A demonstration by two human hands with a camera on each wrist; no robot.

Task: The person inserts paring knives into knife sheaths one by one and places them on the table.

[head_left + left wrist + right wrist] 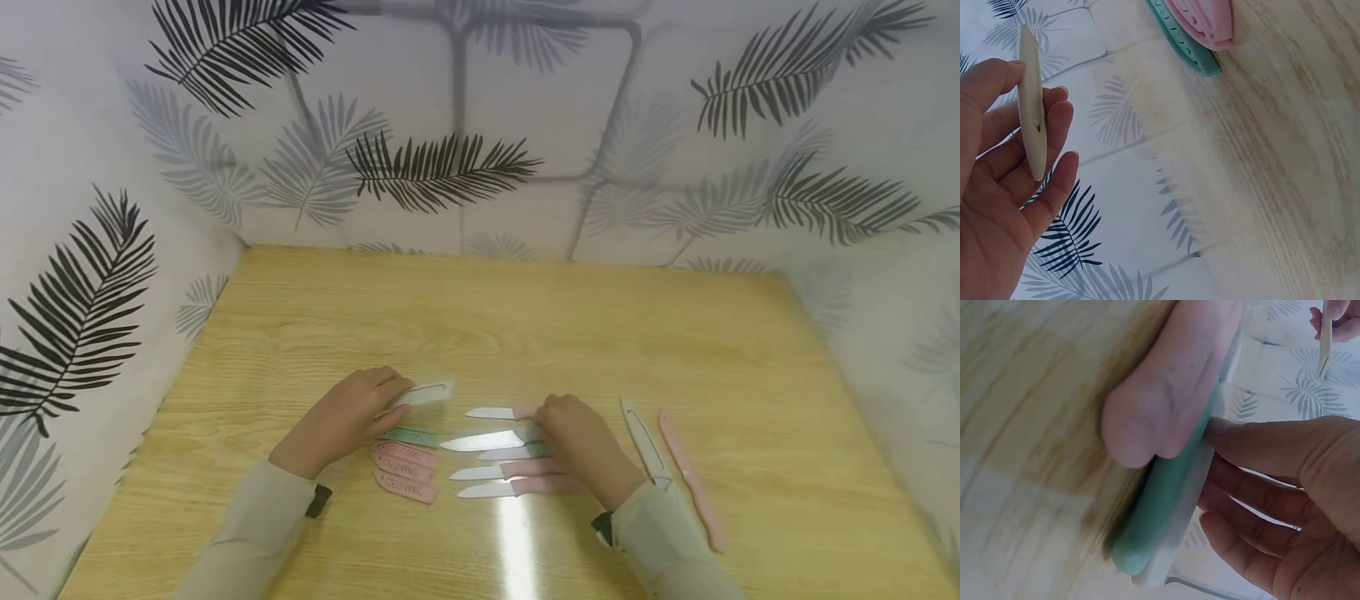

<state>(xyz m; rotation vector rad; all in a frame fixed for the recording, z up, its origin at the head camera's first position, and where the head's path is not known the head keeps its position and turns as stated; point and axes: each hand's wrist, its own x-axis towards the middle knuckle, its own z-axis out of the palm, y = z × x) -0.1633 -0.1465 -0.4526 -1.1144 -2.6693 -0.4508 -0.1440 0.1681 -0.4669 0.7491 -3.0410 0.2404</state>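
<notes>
Pale walls [517,108] printed with palm leaves, round the back and sides of a wood-grain counter [525,325]; low on the wood, a streak of glare. Bare pink knives [534,468] laid in rows with blades pointing left, toward a green cover [411,436] and pink covers [405,486], seemingly lined up to keep tips and covers close. In the left hand [352,421], raised above the counter, a white cover [1032,106] pinched between thumb and bent fingers, probably to leave its ends free. In the right hand [573,442], half closed, the handle of a white knife [480,441], just beside a green knife [502,455]; presumably gripped there to stay clear of the blade. Farther right, apparently sheathed, a white piece [640,432] and a pink piece [678,446], as if kept separate.
</notes>
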